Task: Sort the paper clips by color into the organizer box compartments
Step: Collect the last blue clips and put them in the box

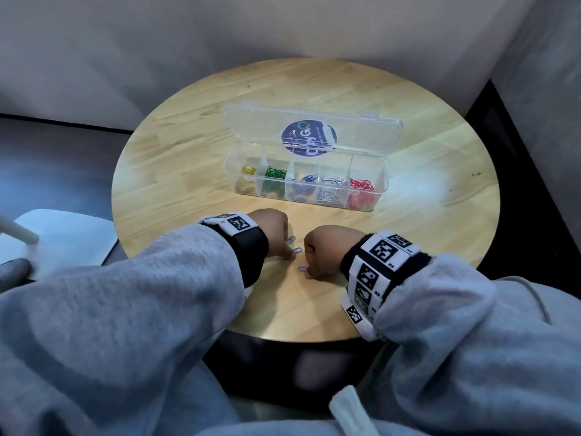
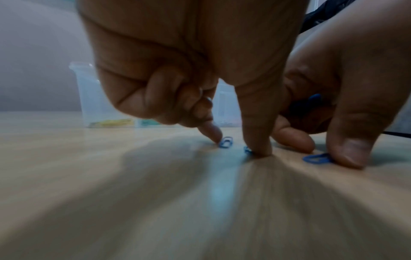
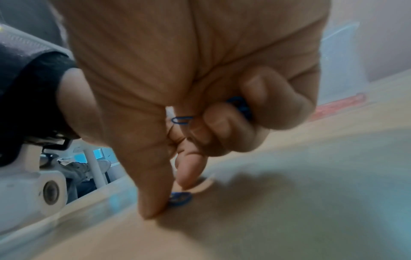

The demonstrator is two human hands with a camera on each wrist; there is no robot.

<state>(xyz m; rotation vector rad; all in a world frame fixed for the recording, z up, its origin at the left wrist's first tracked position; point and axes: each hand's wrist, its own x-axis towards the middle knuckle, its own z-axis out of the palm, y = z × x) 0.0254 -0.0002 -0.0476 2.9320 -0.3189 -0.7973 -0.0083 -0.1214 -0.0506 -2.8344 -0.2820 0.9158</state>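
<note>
The blue clips [image 1: 302, 268] lie flat, light and slippery; best nipped by an edge. The right hand [image 1: 323, 250] pinches one with others curled inside, while the left hand [image 1: 273, 230] presses fingertips [image 2: 259, 149] on two.

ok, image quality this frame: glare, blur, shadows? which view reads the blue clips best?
Head view: sharpest; pale glare on the table right of the organizer box, three blue clips small but readable. Left wrist view: dim, near tabletop smeared, hand shadows spread toward the camera, box hazy. Right wrist view: soft throughout, large shadow right of the right hand, clips in its grip still visibly blue.

Blurred organizer box [image 2: 106, 98] behind the left hand [image 2: 177, 70]; lid label [image 1: 309, 138] unreadable.
</note>
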